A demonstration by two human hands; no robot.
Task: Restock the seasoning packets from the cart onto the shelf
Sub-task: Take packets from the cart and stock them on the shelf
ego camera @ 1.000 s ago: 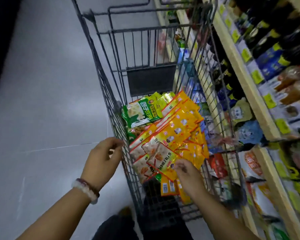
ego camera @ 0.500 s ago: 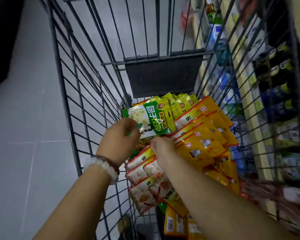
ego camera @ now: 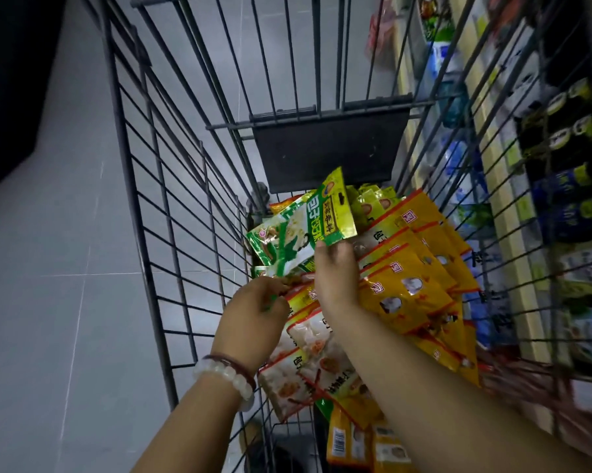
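right hand: your right hand (ego camera: 335, 278) pinches a green packet (ego camera: 304, 230), raised over the pile
left hand: your left hand (ego camera: 253, 315) curls on packets underneath
yellow packets (ego camera: 410, 274): heaped in cart (ego camera: 171, 206)
shelf (ego camera: 502, 199): on your right

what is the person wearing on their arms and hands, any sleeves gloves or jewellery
Both forearms are bare as far as the frame shows: no sleeves, no gloves. The left hand has two bracelets at the wrist: a white beaded bracelet of round, pale, glossy beads, and beside it a thin dark red cord bracelet. The right hand and its wrist carry nothing visible, no watch or ring.
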